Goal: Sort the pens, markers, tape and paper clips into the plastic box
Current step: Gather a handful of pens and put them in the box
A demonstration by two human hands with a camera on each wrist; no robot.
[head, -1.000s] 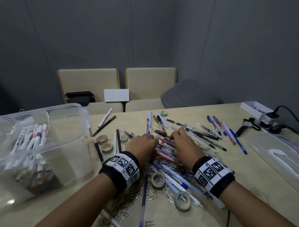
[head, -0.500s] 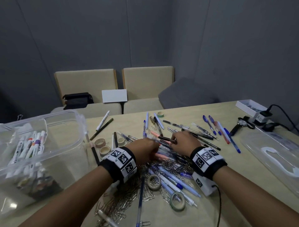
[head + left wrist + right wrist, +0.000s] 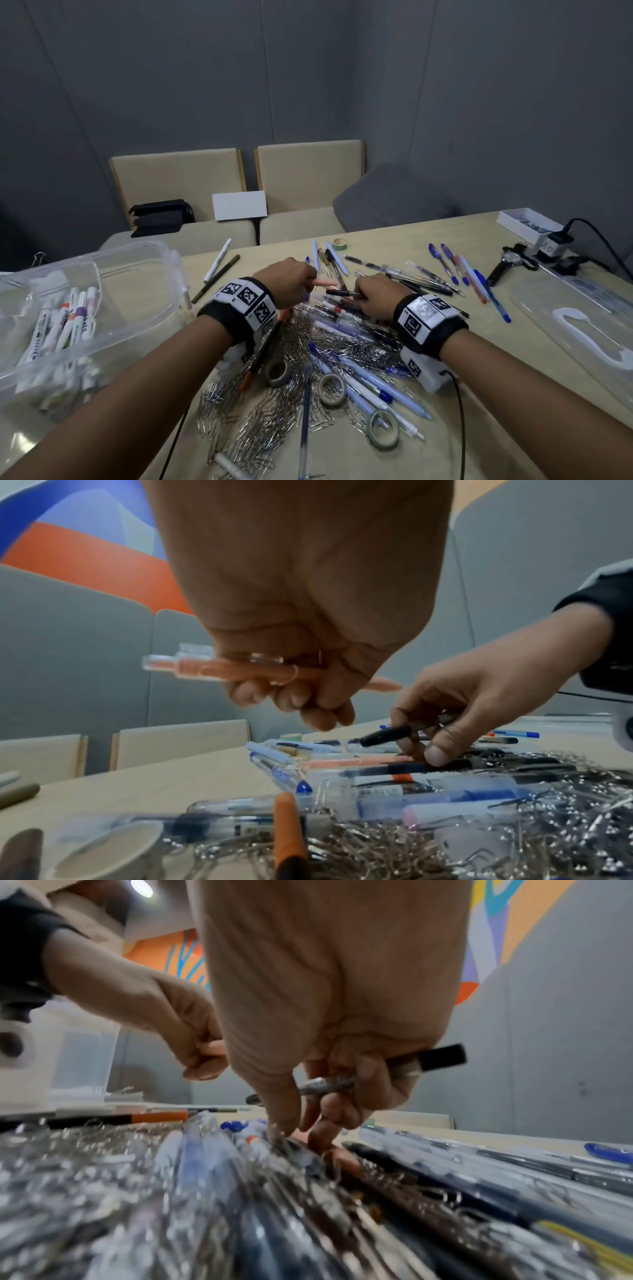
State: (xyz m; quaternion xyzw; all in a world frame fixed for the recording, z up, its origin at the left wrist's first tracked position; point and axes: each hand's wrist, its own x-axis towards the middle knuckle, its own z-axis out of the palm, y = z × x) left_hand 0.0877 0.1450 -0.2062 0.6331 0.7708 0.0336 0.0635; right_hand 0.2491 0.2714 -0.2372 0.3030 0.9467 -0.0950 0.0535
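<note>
A translucent pink pen (image 3: 219, 669) had been lifted from the pile by the curled left hand (image 3: 287, 284), and a black pen (image 3: 342, 293) was pinched by the right hand (image 3: 375, 294). Both were raised from the bench (image 3: 479, 394), away from the clear plastic box (image 3: 137, 284); carrying them over seemed next.

We count two hands: left hand (image 3: 286, 281), right hand (image 3: 376, 295), one pen in each. Four tape rolls (image 3: 331, 389) on the table (image 3: 479, 442). One plastic box (image 3: 102, 308), one lid (image 3: 582, 329). Two chairs (image 3: 308, 178). Loose pens (image 3: 442, 263) and paper clips (image 3: 270, 421) too many and too tangled to number.
</note>
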